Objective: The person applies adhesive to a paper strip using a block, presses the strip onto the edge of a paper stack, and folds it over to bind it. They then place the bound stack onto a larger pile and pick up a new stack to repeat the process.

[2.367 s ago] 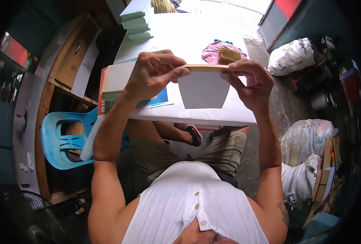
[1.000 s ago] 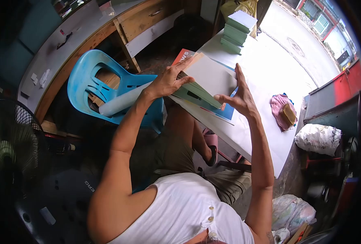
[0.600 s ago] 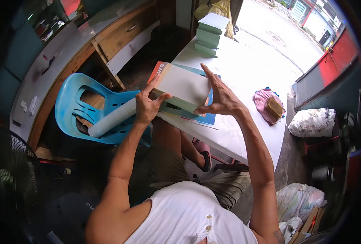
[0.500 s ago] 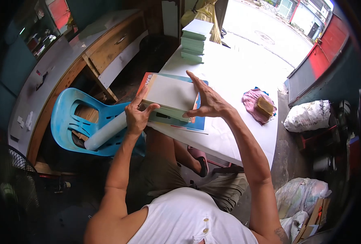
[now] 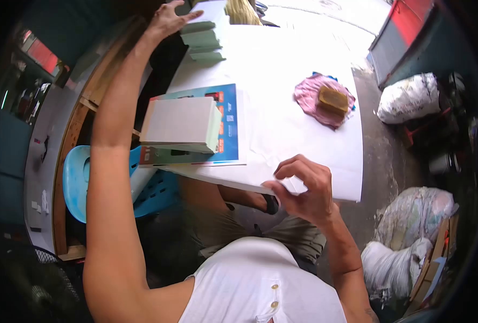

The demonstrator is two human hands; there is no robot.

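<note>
My left hand [image 5: 170, 20] reaches to the far left corner of the table, fingers spread at the edge of a stack of white-topped, green-edged paper pads [image 5: 204, 39]. Whether its fingers press on the stack cannot be made out. Curled loosely over the table's front edge, my right hand [image 5: 308, 188] holds nothing, with a gap between thumb and forefinger. A thick block of paper with a grey-white top [image 5: 178, 119] lies on a blue and orange printed sheet [image 5: 229, 121], touched by neither hand.
On the white table [image 5: 274, 67] a brown block [image 5: 333, 100] rests on a pink cloth [image 5: 311, 97]. A blue plastic chair [image 5: 76, 180] stands at the left, near a long wooden counter [image 5: 69, 134]. White sacks [image 5: 408, 99] and a plastic bag [image 5: 419, 215] lie to the right.
Both hands have let go of the paper block, which stays on the printed sheet. My left hand has moved forward to the far stack; my right has drawn back to the front edge. The view has shifted.
</note>
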